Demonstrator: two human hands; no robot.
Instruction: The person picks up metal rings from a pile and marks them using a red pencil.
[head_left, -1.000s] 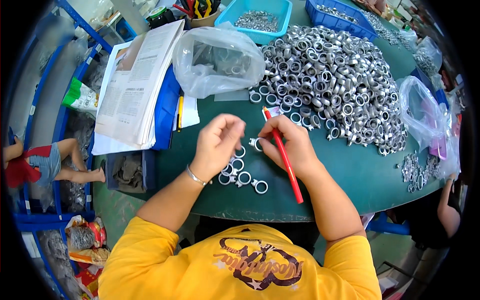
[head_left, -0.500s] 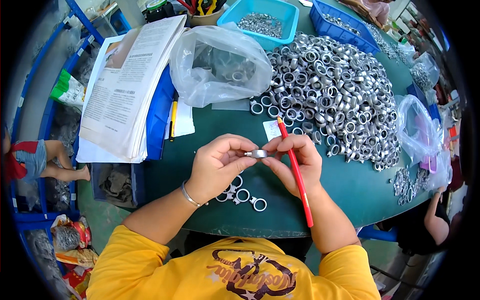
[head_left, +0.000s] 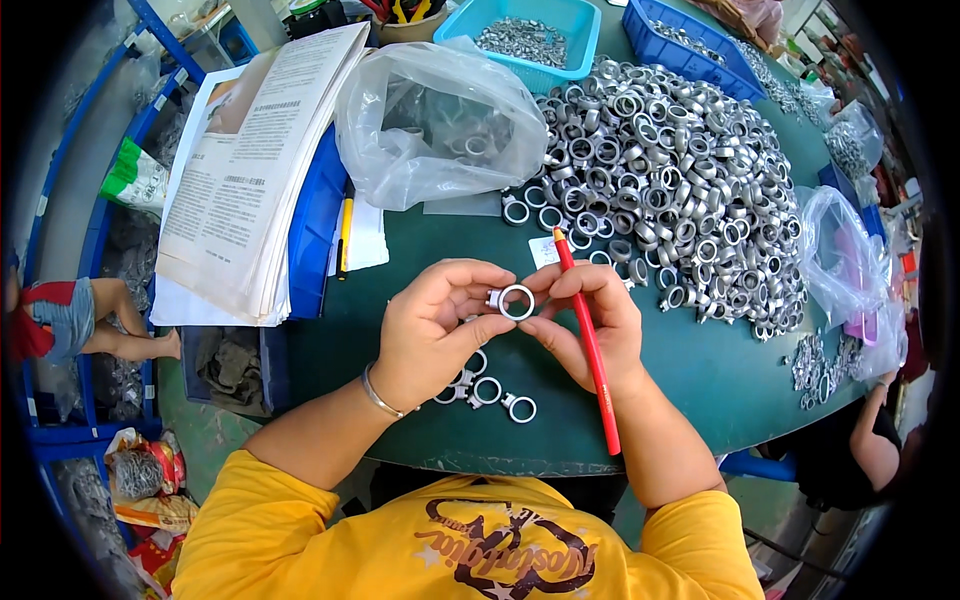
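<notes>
A silver metal ring clamp (head_left: 502, 301) with a small lug on its left side is pinched by my left hand (head_left: 430, 320), its round opening facing up toward me. My right hand (head_left: 600, 335) is closed, with thumb and fingertips at the ring's right edge. A red pencil (head_left: 597, 380) is also tucked in that hand, tip pointing away and the long end hanging down past the palm. Below my hands several similar rings (head_left: 486, 391) lie on the green table (head_left: 400, 260); my left hand partly hides them.
A large heap of metal rings (head_left: 690, 190) covers the far right. Beyond it stand a light-blue basket (head_left: 575, 72) and a blue bin (head_left: 690, 45) of small parts. A clear plastic bag (head_left: 370, 140), papers (head_left: 215, 230) and a yellow pen (head_left: 346, 235) lie at left. Other people sit nearby.
The ring between my hands has turned from edge-on to show its round opening. Both hands stay in nearly the same place, and the red pencil has tilted slightly.
</notes>
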